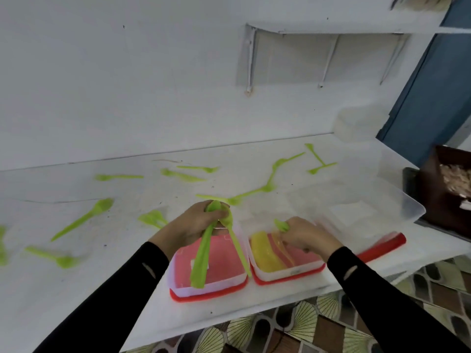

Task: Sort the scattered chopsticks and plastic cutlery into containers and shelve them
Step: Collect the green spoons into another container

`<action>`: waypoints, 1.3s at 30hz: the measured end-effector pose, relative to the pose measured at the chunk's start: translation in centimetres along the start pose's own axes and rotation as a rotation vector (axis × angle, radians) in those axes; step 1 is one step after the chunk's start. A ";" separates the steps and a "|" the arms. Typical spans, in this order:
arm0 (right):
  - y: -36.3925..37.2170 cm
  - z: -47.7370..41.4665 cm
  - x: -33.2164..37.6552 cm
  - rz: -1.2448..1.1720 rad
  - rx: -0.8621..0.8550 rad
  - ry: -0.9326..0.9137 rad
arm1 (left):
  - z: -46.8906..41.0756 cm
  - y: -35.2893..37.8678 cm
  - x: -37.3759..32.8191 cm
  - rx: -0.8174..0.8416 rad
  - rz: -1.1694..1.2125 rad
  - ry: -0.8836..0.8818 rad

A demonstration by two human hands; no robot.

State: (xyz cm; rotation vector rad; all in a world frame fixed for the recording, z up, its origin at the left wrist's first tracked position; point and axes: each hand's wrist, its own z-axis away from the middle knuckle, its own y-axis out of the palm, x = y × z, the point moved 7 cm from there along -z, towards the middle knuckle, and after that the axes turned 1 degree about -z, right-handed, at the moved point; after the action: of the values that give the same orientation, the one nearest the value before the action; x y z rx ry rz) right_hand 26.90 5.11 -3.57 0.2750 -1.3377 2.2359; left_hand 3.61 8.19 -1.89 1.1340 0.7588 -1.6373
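My left hand [193, 222] grips a bunch of green plastic spoons [204, 253] by their bowls, the handles hanging down over the left translucent container [178, 284] with a red base. My right hand [305, 238] pinches one green piece of cutlery [281, 224] above the right container [262, 272], which holds yellow-orange cutlery [265, 253]. Several green spoons and forks lie scattered on the white counter [102, 276], among them a spoon [84, 217] at the left and a fork [321, 168] at the far right. The frame is blurred.
A large clear plastic tub [397, 194] stands on the right of the counter, with a red lid [379, 247] in front of it. A dark box [448, 184] sits beyond the counter's right edge. A white wall shelf [331, 31] hangs above. Patterned floor [305, 324] shows below.
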 end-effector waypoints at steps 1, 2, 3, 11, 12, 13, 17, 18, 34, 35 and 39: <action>0.5 0.0 0.2 -0.006 0.019 -0.014 | 0.2 -0.1 0.1 -0.023 0.050 0.007; 0.8 0.0 0.4 -0.037 0.039 -0.025 | 0.4 -0.4 0.1 -0.047 0.096 0.012; 1.0 0.1 0.6 -0.085 0.059 -0.030 | 0.7 -0.8 0.2 -0.074 0.131 0.012; -1.4 0.0 0.7 -0.218 -0.012 -0.074 | 2.6 -4.1 -0.9 -0.233 0.312 0.119; -1.6 0.1 1.4 -0.239 -0.026 -0.084 | 2.8 -4.2 -1.3 -0.242 0.348 0.138; -1.7 0.3 2.6 -0.278 -0.019 -0.105 | 3.2 -4.4 -1.6 -0.256 0.383 0.153; 0.0 2.1 9.8 -0.620 0.202 -0.307 | 4.9 -5.3 -1.5 -0.339 0.380 0.148; 0.5 2.7 11.5 -0.664 0.259 -0.357 | 5.3 -5.6 -1.4 -0.363 0.359 0.146; 10.7 6.2 33.1 -0.516 0.230 -0.828 | 14.5 -22.5 2.3 -0.698 0.662 0.302; 11.9 6.6 34.4 -0.506 0.273 -0.840 | 15.0 -23.3 2.0 -0.667 0.614 0.320; 16.4 7.6 39.8 -0.472 0.361 -0.846 | 17.0 -27.8 1.9 -0.629 0.464 0.360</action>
State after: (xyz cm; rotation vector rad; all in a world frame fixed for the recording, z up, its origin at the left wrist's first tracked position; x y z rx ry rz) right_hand -16.11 5.21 4.49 1.6200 -1.0329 1.9719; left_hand -28.26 2.14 1.79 1.0403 1.0506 -0.7322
